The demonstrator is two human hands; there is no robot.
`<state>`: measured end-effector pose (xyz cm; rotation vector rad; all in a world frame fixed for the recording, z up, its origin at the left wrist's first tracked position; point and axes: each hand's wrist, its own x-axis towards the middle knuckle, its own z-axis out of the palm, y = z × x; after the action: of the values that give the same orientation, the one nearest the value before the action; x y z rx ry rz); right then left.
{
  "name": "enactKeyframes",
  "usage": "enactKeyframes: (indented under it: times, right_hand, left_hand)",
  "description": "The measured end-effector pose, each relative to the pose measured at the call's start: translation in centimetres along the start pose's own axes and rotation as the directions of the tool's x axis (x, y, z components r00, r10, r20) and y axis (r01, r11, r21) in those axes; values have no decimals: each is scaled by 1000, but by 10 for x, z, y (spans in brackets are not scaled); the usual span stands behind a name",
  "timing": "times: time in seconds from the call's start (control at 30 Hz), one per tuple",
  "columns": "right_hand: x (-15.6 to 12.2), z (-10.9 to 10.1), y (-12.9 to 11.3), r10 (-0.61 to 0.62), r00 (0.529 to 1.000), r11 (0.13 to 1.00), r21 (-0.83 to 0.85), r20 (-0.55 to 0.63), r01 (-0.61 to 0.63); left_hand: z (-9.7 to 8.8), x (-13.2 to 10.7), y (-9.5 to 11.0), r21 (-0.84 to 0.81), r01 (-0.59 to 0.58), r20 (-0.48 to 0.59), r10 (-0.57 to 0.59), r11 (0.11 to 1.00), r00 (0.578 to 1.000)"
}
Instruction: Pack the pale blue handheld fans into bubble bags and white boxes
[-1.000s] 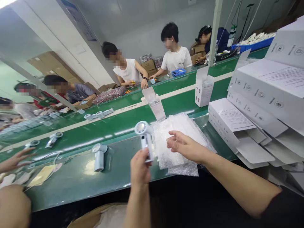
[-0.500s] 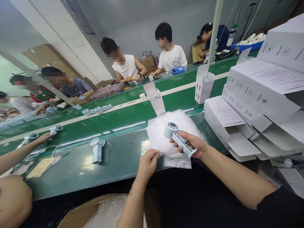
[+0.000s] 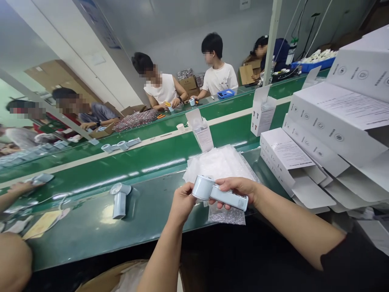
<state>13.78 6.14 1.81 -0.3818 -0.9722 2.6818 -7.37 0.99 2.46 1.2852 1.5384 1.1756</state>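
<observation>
A light-blue handheld fan (image 3: 229,197) is in my right hand (image 3: 238,188), whose fingers wrap around its handle. The fan's round head points left, and its smooth side faces me. At the head's left edge, my left hand (image 3: 182,202) has its fingers closed against the rim; the fingertips are partly hidden. Beneath and behind the fan lies a stack of clear plastic bags (image 3: 223,158), with a bubble-wrap sleeve (image 3: 226,217) at its near edge. A second light-blue fan (image 3: 120,200) rests on the green worktop to the left.
Flattened-open white boxes (image 3: 331,121) are piled at right. Two open boxes stand along the belt (image 3: 158,156), one white box (image 3: 200,132) behind the bags. A co-worker's hand (image 3: 21,188) holds another fan at far left. Several people sit across the line. A carton (image 3: 100,280) is below the worktop.
My right hand has turned the fan over, so its slotted face no longer shows, and brought it nearer. My left hand has gone from the bag stack's edge to the fan's head.
</observation>
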Motion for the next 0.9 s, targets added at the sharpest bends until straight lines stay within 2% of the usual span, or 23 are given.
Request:
enactKeyframes:
  times: [0.07, 0.1, 0.13, 0.17, 0.2, 0.23, 0.3, 0.33, 0.37, 0.47, 0.57, 0.67, 0.73, 0.8, 0.9]
  right_hand:
    - [2, 0, 1, 11, 998, 1000, -28, -60, -12]
    - [2, 2, 2, 11, 995, 998, -54, -97, -16]
    - [2, 5, 3, 8, 991, 997, -81, -134, -19]
    - [2, 8, 4, -1, 985, 994, -106, -174, -17]
    - [2, 11, 5, -18, 977, 992, -129, -210, -10]
    - [1, 13, 7, -35, 970, 989, -148, -239, -1]
    - [1, 14, 9, -63, 960, 987, -158, -272, 20]
    - [0, 14, 10, -75, 957, 989, -144, -279, 35]
    - [-1, 13, 11, -87, 955, 991, -118, -284, 55]
    - [-5, 11, 12, -113, 951, 994, -37, -287, 107]
    - [-7, 13, 12, -120, 952, 993, -24, -280, 119]
    - [-5, 19, 13, -124, 944, 992, -9, -307, 128]
    - [-4, 23, 13, -86, 942, 994, 31, -325, 102]
    - [-4, 25, 11, -45, 946, 995, 73, -321, 72]
    - [-6, 25, 8, -48, 960, 992, 98, -276, 77]
  left_hand:
    - [1, -1, -2, -148, -9, -166, -16, 989, 986]
    - [3, -2, -1, -160, -59, -263, 15, 985, 965]
    - [6, -4, 1, -104, -133, -346, 89, 986, 934]
    - [9, -6, 3, 14, -226, -398, 213, 974, 893]
    - [12, -9, 5, 169, -332, -400, 372, 928, 838]
    - [14, -11, 8, 320, -441, -350, 537, 839, 767]
    - [16, -14, 10, 502, -629, -150, 776, 594, 613]
    - [15, -15, 10, 529, -694, -48, 834, 488, 550]
    - [13, -16, 8, 537, -736, 36, 860, 412, 508]
    - [4, -19, -2, 588, -755, 165, 871, 290, 463]
    - [2, -24, -10, 715, -666, 142, 888, 214, 438]
    - [10, -29, -8, 814, -532, 18, 904, 235, 427]
    - [18, -32, -2, 821, -500, -66, 914, 277, 399]
    - [23, -34, 3, 801, -525, -105, 931, 288, 351]
    - [24, -35, 2, 765, -600, -48, 950, 234, 309]
